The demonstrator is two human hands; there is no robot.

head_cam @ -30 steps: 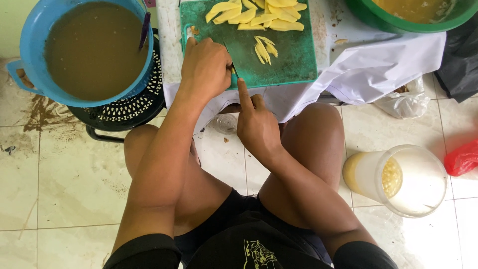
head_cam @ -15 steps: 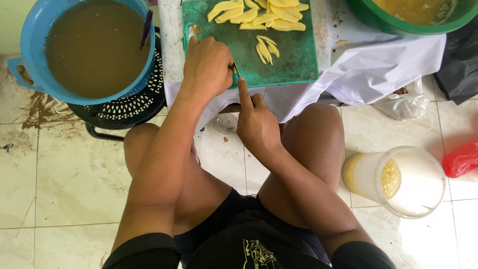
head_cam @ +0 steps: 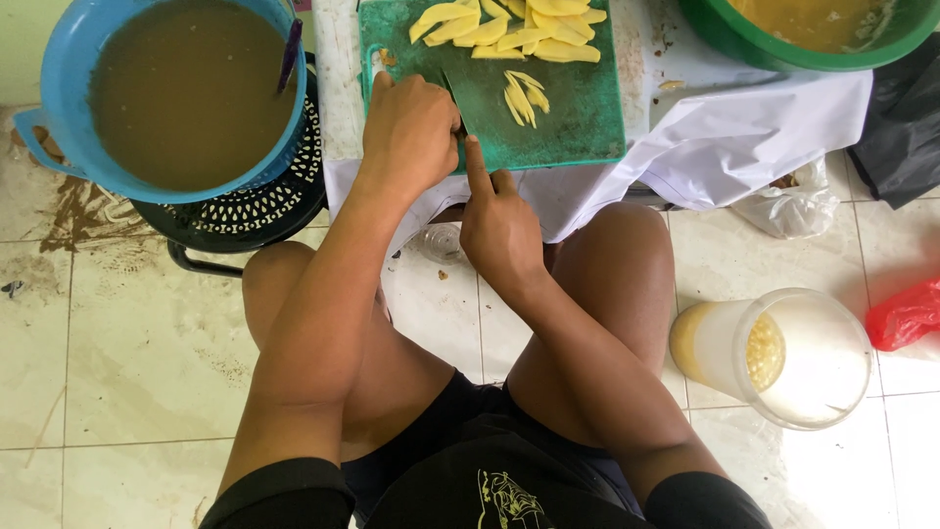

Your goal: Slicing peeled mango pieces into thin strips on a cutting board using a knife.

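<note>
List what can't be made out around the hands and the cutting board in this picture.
- Knife blade: head view, mostly hidden between left hand and right hand.
- What the left hand presses down: covered by its fingers.
- Cutting board and yellow strips: cut off by the top edge.
- Blue tub: murky brown liquid hides its contents.
- Green bowl: top edge crops it.

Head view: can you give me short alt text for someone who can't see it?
Seen from above, a seated person's left hand and right hand work a knife on a green cutting board beside yellow strips. A blue basin of brown liquid stands at left, a lidded plastic jar on the tiled floor at right.
</note>
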